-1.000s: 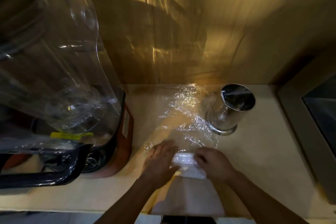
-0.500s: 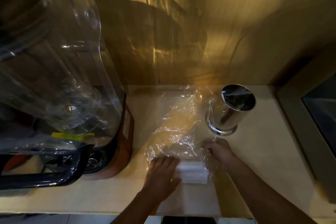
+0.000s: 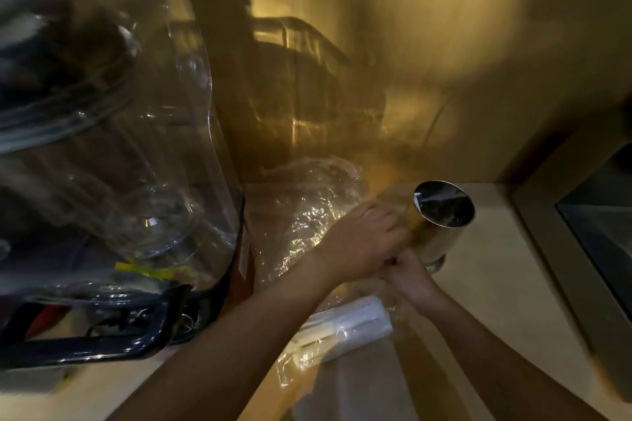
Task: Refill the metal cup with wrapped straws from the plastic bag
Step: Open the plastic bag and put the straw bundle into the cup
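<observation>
Opening the bag, straws not yet out.

Left hand [image 3: 362,243] and right hand [image 3: 408,275] meet knuckle to knuckle at the crumpled plastic bag [image 3: 307,225], fingers curled as if pinching film; exact grip cannot be told. Metal cup [image 3: 441,219] stands upright just past the fingertips, looking empty. Wrapped straws [image 3: 349,321] lie bundled behind the wrists. Next: part the film, reach back for straws. Pale counter [image 3: 485,284], dim amber wall, clear blender [image 3: 102,147] left.

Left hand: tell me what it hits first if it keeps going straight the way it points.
Probably the metal cup. The left hand points up-right over the plastic bag, its fingers already near the cup's side; depth is unclear from this single view.
</observation>
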Demonstrator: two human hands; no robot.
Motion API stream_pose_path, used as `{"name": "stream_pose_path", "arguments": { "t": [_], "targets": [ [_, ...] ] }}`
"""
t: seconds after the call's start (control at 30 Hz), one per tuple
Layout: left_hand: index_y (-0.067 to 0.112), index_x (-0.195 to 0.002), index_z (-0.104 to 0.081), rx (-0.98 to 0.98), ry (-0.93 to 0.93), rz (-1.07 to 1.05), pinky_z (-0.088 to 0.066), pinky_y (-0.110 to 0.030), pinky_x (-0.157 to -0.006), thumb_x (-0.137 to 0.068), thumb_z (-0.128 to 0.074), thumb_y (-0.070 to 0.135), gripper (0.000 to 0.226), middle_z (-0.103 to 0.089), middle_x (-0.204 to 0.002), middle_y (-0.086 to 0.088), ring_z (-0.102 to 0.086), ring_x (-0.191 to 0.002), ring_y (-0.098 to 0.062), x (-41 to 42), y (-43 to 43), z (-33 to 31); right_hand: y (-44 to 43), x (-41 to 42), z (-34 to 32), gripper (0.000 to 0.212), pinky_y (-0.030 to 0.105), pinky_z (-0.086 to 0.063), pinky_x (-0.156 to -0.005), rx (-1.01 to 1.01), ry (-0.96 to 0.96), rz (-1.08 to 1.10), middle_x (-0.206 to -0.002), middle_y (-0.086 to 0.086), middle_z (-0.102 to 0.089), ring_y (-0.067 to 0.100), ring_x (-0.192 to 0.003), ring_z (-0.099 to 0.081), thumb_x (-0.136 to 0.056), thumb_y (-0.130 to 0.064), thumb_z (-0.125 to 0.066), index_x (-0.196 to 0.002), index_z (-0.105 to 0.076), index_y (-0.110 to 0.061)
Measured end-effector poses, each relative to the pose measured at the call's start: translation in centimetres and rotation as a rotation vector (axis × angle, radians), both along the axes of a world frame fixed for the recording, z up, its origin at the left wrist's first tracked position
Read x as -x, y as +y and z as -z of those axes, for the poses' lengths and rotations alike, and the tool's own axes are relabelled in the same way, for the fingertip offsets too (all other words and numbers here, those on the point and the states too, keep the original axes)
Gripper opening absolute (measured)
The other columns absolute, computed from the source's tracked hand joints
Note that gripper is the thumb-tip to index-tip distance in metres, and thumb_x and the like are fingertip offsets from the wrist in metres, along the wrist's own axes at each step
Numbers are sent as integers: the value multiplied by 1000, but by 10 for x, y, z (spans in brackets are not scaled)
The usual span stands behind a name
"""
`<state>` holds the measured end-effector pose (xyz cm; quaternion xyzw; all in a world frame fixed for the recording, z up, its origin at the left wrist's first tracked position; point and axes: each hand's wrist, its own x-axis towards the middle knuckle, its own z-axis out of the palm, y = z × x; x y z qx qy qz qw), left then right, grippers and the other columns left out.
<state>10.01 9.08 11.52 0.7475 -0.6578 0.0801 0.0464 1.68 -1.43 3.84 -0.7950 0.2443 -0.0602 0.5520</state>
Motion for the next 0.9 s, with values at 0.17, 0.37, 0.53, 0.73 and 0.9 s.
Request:
{"name": "stream_pose_path", "arguments": {
  "t": [0.17, 0.37, 0.53, 0.73, 0.9],
  "targets": [
    [21, -114, -57, -398, -244, -95, -8, -45, -116, -88, -48, 16, 27, -64, -119, -4, -54, -118, -23, -16, -16, -23, 3, 7, -8, 35, 4, -39, -53, -111, -27, -34, -45, -16, -60, -13, -49, -52, -79, 13, -59, -60, -62, -16],
    [18, -108, -60, -376, -153, -212, -24, -40, -107, -90, -52, 25, 21, -68, -114, -6, -62, -105, -24, -36, -23, -62, -1, 37, 13, 7, 12, -41, -53, -145, 27, -12, -63, 4, -53, -7, -50, -49, -80, 10, -59, -74, -60, 11],
    [18, -108, -62, -301, -119, -290, -32, -42, -106, -91, -49, 21, 21, -67, -115, -9, -62, -107, -28, -43, -27, -92, -4, 41, 18, 15, 13, -43, -57, -211, -10, 70, -58, -14, -61, 0, -59, -53, -77, -6, -71, -72, -62, -17],
    [22, -106, -63, -244, 6, -388, -24, -41, -111, -88, -55, 24, 19, -63, -121, -9, -56, -115, -28, -54, -17, -131, -13, 50, 19, 13, 25, -49, -73, -179, -83, 164, -80, -2, -73, 10, -75, -63, -79, -6, -68, -91, -69, -11],
    [27, -90, -63, -196, -20, -337, -39, -40, -100, -85, -58, 20, 10, -66, -111, -8, -59, -105, -31, -47, -12, -152, -14, 51, 14, 16, 30, -45, -53, -117, -95, 232, -56, 1, -63, 13, -51, -53, -82, -4, -64, -69, -71, -12]
  ]
}}
